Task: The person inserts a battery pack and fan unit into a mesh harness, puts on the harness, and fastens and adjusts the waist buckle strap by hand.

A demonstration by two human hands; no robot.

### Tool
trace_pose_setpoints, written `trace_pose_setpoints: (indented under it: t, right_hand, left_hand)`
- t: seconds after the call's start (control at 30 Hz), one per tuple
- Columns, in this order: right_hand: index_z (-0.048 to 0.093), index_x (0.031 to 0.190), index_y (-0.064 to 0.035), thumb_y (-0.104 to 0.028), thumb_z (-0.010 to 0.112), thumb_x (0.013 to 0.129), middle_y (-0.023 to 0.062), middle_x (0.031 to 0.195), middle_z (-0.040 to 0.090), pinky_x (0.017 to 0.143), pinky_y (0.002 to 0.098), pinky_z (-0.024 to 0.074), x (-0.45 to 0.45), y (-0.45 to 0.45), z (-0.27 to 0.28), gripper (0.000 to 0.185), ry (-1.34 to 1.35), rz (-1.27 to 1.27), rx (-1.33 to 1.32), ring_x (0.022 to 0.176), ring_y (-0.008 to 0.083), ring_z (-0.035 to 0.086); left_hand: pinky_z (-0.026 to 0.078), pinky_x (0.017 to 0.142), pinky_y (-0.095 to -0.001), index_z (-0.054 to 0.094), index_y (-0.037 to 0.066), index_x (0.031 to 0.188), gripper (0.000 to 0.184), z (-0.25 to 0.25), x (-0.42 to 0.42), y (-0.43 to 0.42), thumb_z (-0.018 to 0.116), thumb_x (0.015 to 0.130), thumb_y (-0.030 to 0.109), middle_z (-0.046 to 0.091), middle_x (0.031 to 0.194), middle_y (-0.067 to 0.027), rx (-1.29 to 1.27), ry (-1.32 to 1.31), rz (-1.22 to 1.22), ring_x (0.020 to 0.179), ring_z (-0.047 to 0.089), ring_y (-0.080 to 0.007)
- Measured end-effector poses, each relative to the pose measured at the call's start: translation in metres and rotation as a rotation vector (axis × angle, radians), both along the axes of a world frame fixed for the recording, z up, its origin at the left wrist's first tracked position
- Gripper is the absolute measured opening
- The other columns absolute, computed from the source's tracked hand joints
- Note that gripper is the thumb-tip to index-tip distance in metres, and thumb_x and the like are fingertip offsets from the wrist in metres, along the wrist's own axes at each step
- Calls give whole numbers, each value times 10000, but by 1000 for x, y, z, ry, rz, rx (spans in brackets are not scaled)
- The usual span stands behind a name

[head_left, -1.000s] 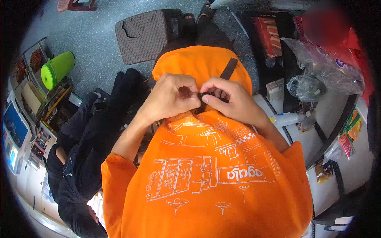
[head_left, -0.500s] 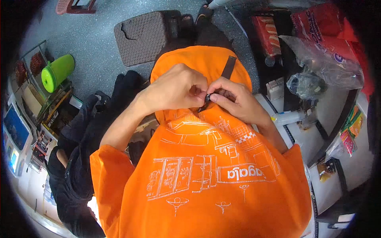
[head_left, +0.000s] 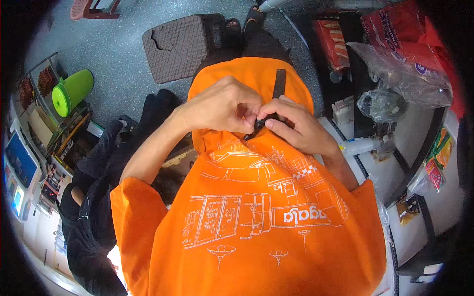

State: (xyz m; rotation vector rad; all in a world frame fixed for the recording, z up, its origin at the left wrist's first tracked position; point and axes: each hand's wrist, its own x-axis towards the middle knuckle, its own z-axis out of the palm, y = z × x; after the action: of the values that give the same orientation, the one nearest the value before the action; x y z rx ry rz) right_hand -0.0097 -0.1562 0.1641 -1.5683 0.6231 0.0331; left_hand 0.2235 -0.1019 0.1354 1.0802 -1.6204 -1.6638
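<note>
My left hand (head_left: 224, 106) is closed in a pinch over the lap. Its fingertips are at the lower end of a black strap (head_left: 279, 81) that looks like a watch band. My right hand (head_left: 298, 126) pinches the same strap between thumb and fingers, just beside the left fingertips. A dark, bulky part of it (head_left: 269, 118) shows between the two hands. Its free end points up, away from my body. The fingers hide most of the middle. Both hands rest close over an orange shirt (head_left: 247, 197) with white line drawings.
A person in dark clothes (head_left: 103, 197) sits at the left, near a green container (head_left: 74, 91). A brown woven-pattern stool (head_left: 177, 47) stands ahead on the speckled floor. At right are plastic bags (head_left: 405, 74), a bottle (head_left: 360, 146) and white shelving (head_left: 424, 232).
The strap's free end has swung slightly left and stands more upright. More of the dark part shows by my right hand, whose fingers have shifted. Both hands stay close together.
</note>
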Motion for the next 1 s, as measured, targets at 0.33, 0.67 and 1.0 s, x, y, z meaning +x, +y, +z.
trace_pose_setpoints:
  t: [0.33, 0.67, 1.0]
  right_hand:
    - [636, 1052, -45, -53, 689, 839, 107, 952, 638, 860, 390, 490, 0, 7, 16, 220, -3, -160, -151, 993, 292, 623]
    - [662, 982, -1, -16, 727, 847, 112, 831, 633, 669, 339, 538, -19, 34, 9, 150, 31, -364, -475, 763, 264, 678]
    - [653, 977, -5, -21, 706, 868, 109, 801, 606, 605, 377, 505, -13, 33, 7, 122, 6, -381, -546, 698, 276, 646]
  left_hand:
    - [535, 615, -336, 672, 0, 770, 129, 22, -8, 2, 749, 679, 50, 670, 701, -122, 47, -131, 122, 652, 686, -254]
    - [552, 770, -286, 672, -6, 948, 156, 19, -25, 19, 733, 806, 13, 710, 884, -62, 199, -52, 293, 820, 687, -126]
    - [540, 878, -251, 686, -1, 1153, 338, 13, -30, 21, 782, 829, -25, 675, 1111, -45, 560, 242, 314, 1005, 656, -118]
